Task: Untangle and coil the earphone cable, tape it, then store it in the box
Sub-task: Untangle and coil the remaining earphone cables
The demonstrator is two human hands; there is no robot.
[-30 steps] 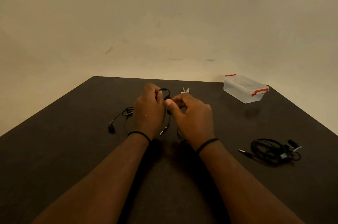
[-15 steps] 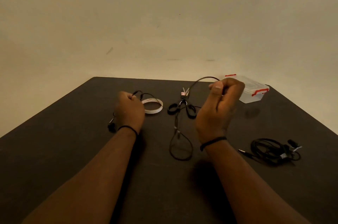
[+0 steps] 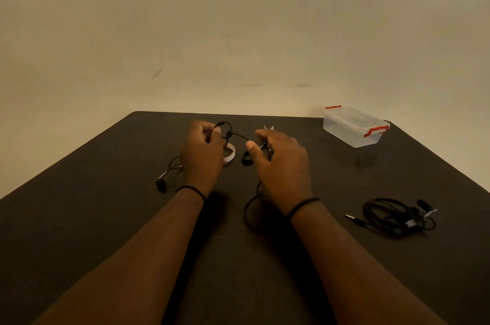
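Note:
A black earphone cable [image 3: 236, 135] runs between both hands over the dark table [image 3: 106, 218]. My left hand [image 3: 202, 155] pinches a small loop of it at the fingertips. My right hand [image 3: 282, 163] holds the cable between thumb and fingers; a slack loop [image 3: 248, 212] hangs out below that wrist. One earbud end [image 3: 161, 183] lies on the table left of my left hand. A white tape roll [image 3: 230, 153] peeks out between the hands. The clear lidded box with red clips [image 3: 354, 126] stands at the far right, lid on.
A second black earphone bundle [image 3: 395, 214] with its jack lies on the table at the right. Scissors [image 3: 248, 159] lie behind my right hand, mostly hidden, tips near the far edge. A plain wall rises beyond the table.
My right hand has dropped from its raised position near the box back down toward the left hand, and the stretched cable has slackened. My left hand has lifted slightly with its loop.

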